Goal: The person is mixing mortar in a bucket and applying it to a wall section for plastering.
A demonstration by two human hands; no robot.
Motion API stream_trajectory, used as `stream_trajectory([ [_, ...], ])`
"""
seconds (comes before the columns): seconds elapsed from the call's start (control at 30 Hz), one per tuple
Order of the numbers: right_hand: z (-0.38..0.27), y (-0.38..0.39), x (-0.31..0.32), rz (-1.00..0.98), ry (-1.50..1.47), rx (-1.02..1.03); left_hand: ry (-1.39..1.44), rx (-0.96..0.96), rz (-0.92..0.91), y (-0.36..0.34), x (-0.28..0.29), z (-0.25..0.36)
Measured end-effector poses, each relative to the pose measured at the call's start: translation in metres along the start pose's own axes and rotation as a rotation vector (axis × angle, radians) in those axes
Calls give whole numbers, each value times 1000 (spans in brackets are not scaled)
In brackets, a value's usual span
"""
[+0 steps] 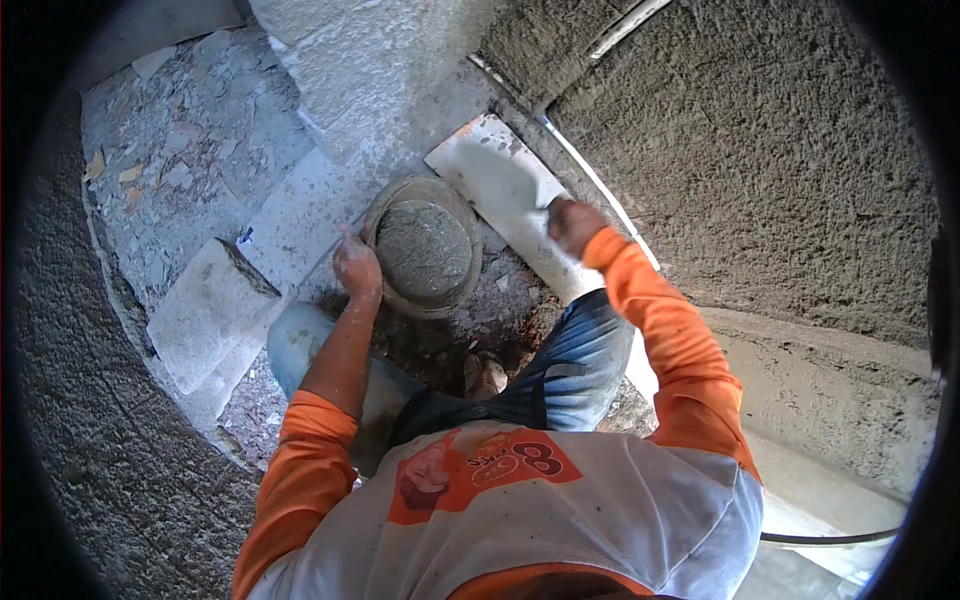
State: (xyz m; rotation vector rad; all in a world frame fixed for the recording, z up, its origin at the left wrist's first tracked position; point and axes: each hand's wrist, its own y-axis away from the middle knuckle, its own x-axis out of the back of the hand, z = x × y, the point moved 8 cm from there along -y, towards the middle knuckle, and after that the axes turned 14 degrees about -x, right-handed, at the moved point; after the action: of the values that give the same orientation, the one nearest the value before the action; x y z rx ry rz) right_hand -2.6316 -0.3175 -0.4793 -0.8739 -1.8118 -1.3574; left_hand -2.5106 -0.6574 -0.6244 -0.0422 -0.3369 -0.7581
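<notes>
A round bucket (468, 290) of wet grey mortar (425, 245) stands between my knees, its rim caked with cement. My left hand (357, 266) is at the bucket's left side, its fingers curled against the rim. In my right hand (575, 228) is the handle of a trowel (498, 178), whose grey blade is smeared by motion. The blade points left, over a pale, mortar-spotted board (525, 245) that slants to the right of the bucket. What lies on the blade cannot be made out.
Rough, freshly plastered wall (760, 170) rises on the right, with a white strip (600, 190) along its foot. At left lie a pale slab (210, 310) and scattered rubble (190, 150). A whitish block (365, 70) stands ahead. A dark hose (830, 539) runs at lower right.
</notes>
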Motion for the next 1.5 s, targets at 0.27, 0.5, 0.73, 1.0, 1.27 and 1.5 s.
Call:
stream_trajectory([
  [0.27, -79, 6, -177, -238, 409, -17, -607, -571, 44, 13, 8, 61],
  [0.5, -49, 17, -145, -2, 24, 106, -74, 40, -86, 7, 10, 44],
  [0.73, -42, 6, -105, 191, 135, -209, -326, -319, -33, -8, 13, -3],
  [1.0, -153, 96, 84, 40, -228, 588, -412, -401, -26, -10, 5, -21],
  [1.27, -44, -35, 173, -247, -395, -117, -53, -151, -59, 1, -10, 7],
  [1.5, -34, 11, 234, 541, -446, -140, -257, -282, 34, 6, 23, 47],
])
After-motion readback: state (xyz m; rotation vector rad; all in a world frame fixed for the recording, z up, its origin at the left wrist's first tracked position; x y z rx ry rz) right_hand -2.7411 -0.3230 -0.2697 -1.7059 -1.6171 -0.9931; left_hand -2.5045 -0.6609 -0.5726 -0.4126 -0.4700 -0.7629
